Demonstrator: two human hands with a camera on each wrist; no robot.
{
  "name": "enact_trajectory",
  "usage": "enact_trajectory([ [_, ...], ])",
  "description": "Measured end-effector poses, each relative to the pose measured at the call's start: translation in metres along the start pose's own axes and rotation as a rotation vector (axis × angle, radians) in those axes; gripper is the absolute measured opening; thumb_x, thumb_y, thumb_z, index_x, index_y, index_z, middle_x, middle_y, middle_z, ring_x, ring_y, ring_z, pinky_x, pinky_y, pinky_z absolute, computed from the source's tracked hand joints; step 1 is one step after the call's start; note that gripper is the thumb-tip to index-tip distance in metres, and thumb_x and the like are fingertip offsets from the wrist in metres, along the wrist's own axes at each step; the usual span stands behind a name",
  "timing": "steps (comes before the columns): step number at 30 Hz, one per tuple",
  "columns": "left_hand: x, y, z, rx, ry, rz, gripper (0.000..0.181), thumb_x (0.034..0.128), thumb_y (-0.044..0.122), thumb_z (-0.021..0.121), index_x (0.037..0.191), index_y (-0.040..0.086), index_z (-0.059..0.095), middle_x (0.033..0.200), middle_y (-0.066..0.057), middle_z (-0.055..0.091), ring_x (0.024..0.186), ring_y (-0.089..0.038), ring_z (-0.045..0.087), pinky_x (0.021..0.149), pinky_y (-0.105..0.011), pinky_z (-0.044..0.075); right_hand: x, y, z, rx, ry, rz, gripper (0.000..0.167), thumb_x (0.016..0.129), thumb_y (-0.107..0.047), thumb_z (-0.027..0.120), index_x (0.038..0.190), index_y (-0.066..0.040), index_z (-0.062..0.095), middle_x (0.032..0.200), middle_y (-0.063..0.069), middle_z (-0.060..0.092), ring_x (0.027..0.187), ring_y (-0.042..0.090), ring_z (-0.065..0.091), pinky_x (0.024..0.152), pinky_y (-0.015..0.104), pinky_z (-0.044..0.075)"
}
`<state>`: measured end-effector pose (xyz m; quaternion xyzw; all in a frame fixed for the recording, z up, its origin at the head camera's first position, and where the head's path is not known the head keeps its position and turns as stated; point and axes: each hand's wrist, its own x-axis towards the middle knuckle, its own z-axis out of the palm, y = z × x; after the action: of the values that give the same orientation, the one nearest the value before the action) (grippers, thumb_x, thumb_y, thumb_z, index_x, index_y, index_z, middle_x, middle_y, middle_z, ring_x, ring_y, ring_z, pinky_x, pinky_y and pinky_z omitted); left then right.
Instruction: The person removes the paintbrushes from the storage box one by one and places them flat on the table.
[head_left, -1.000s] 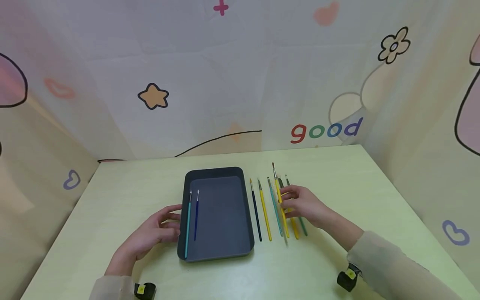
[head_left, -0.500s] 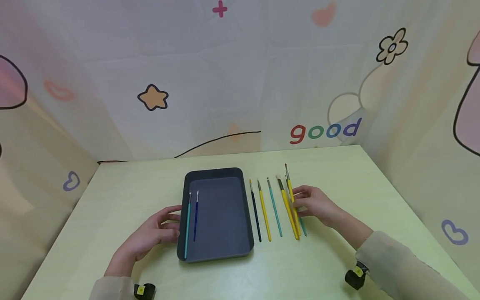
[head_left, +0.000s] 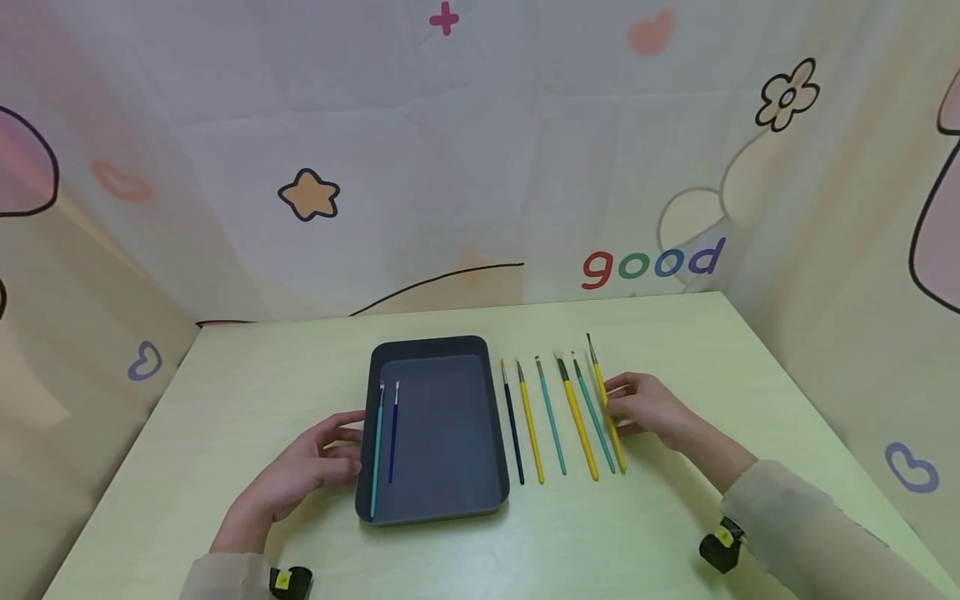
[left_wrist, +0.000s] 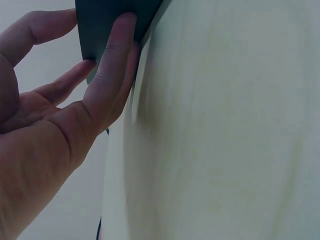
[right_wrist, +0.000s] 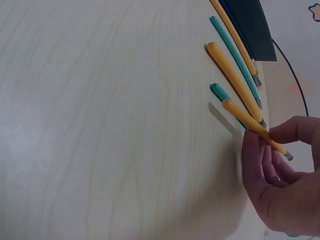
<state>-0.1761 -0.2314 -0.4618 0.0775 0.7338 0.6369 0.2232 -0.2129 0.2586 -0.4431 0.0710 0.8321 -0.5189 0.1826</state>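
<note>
My right hand (head_left: 648, 408) pinches a yellow paintbrush (head_left: 606, 405) between thumb and fingers at the right end of a row of brushes. In the right wrist view this yellow brush is lifted, its shadow on the table below. Just left of it lies a teal paintbrush (head_left: 594, 414), then a thicker yellow paintbrush (head_left: 576, 418). My left hand (head_left: 311, 462) touches the left outer wall of a dark grey tray (head_left: 450, 442) with extended fingertips, as the left wrist view confirms. Inside the tray, along its left side, lie a teal paintbrush (head_left: 377, 450) and a short blue paintbrush (head_left: 393, 433).
Further left in the row, beside the tray, are a dark blue paintbrush (head_left: 513, 423), a thin yellow paintbrush (head_left: 530, 423) and another teal paintbrush (head_left: 551, 417). The pale wooden table (head_left: 660, 533) ends at a printed cloth backdrop (head_left: 450, 183).
My right hand has carried the yellow paintbrush rightward, across the thicker yellow and teal brushes, to the row's right end. The left hand and the tray have stayed put.
</note>
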Motion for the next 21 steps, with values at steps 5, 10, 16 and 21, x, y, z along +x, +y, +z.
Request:
enact_trajectory([
  [5, 0.0, -0.0003, -0.0003, -0.001, 0.003, -0.001, 0.079, 0.0881, -0.003, 0.064, 0.159, 0.002, 0.03, 0.143, -0.029, 0.043, 0.12, -0.033, 0.06, 0.089, -0.042, 0.058, 0.0025, 0.0014, -0.0019, -0.044, 0.042, 0.032, 0.046, 0.095, -0.005, 0.063, 0.136, 0.01, 0.049, 0.117, 0.023, 0.059, 0.091, 0.026, 0.062, 0.076, 0.037, 0.061],
  [10, -0.0004, -0.0005, 0.0003, 0.002, 0.001, 0.002, 0.079, 0.0881, -0.003, 0.065, 0.159, 0.002, 0.029, 0.143, -0.03, 0.043, 0.12, -0.034, 0.06, 0.089, -0.043, 0.057, 0.0033, 0.0021, -0.0021, -0.067, 0.067, 0.028, 0.045, 0.092, -0.003, 0.065, 0.132, 0.011, 0.051, 0.111, 0.021, 0.059, 0.086, 0.024, 0.061, 0.073, 0.037, 0.062],
  [16, -0.001, -0.0003, 0.0008, 0.006, 0.006, 0.001, 0.079, 0.088, -0.003, 0.064, 0.159, 0.002, 0.029, 0.143, -0.03, 0.043, 0.12, -0.034, 0.06, 0.089, -0.043, 0.057, 0.0027, 0.003, -0.0029, -0.146, 0.102, 0.016, 0.04, 0.091, -0.001, 0.066, 0.128, 0.01, 0.055, 0.104, 0.018, 0.06, 0.082, 0.023, 0.062, 0.069, 0.035, 0.062],
  [21, -0.0009, 0.0003, 0.0014, 0.001, 0.013, -0.006, 0.079, 0.0879, -0.003, 0.065, 0.158, 0.003, 0.03, 0.143, -0.029, 0.044, 0.121, -0.035, 0.059, 0.089, -0.043, 0.057, 0.0014, 0.0038, -0.0048, -0.201, 0.117, 0.011, 0.039, 0.09, 0.0, 0.067, 0.126, 0.011, 0.056, 0.102, 0.018, 0.06, 0.08, 0.024, 0.062, 0.067, 0.034, 0.061],
])
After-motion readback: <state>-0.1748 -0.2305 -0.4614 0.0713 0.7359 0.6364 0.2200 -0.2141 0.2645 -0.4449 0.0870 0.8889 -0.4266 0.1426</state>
